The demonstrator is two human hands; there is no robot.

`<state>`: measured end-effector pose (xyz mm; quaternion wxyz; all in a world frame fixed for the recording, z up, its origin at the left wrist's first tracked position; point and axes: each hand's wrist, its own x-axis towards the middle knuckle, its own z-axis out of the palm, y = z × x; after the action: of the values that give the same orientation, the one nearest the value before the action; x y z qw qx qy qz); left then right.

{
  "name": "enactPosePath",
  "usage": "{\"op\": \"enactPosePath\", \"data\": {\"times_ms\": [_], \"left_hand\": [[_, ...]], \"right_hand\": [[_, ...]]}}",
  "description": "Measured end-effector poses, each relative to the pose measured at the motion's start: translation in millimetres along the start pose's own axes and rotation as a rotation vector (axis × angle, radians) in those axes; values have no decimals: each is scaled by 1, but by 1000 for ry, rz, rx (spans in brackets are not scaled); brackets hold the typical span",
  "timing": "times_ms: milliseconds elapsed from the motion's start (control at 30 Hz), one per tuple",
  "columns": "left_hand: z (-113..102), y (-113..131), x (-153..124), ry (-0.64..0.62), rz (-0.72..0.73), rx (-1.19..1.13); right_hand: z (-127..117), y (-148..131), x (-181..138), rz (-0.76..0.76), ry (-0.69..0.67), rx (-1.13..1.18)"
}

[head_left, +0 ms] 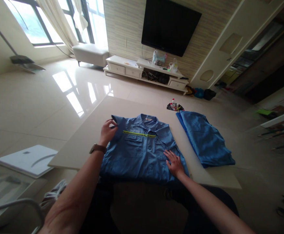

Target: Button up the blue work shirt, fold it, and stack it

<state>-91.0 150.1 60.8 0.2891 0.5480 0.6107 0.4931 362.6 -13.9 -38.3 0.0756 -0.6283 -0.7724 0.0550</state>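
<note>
A blue work shirt (134, 148) with a yellow-green chest stripe lies front up on the table, its collar pointing away from me. My left hand (108, 131) pinches the dark-edged end of the shirt's left-side sleeve, lifting it a little at the shoulder. On the right front of the shirt, below the stripe, my right hand (174, 163) rests flat with its fingers spread. The shirt's lower part hangs at the near table edge, in shadow. To the right lies a folded pile of blue cloth (204, 138), apart from both hands.
The pale table (88, 139) extends left and beyond the shirt. Past its far edge sits a dark container with bottles (174, 106). A white flat box (30, 159) is at the left. A white TV cabinet (132, 72) and a bench (90, 53) line the far wall.
</note>
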Motion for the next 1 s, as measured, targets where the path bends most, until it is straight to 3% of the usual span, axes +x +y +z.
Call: {"op": "enactPosePath", "data": {"times_ms": [67, 133, 167, 200, 300, 367, 567, 667, 867, 1000], "left_hand": [[10, 4, -12, -392, 152, 129], [20, 2, -21, -760, 121, 237], [23, 0, -23, -851, 79, 287], [25, -4, -24, -860, 50, 332], [26, -18, -21, -633, 85, 444], [26, -28, -21, -581, 91, 534], [43, -42, -47, -799, -26, 788], [50, -42, -54, -798, -31, 784], [49, -42, -50, -671, -122, 804], [55, -36, -64, -737, -95, 877]], "right_hand": [[0, 0, 0, 2, -3, 3], [0, 0, 0, 2, -4, 5], [1, 0, 0, 3, -3, 4], [1, 0, 0, 4, -2, 4], [1, 0, 0, 7, 0, 0], [0, -1, 0, 7, -2, 1], [-2, -2, 0, 3, -4, -3], [-2, -1, 1, 4, -8, -17], [-2, -2, 1, 5, -8, -5], [-2, -1, 1, 10, -24, -8]]}}
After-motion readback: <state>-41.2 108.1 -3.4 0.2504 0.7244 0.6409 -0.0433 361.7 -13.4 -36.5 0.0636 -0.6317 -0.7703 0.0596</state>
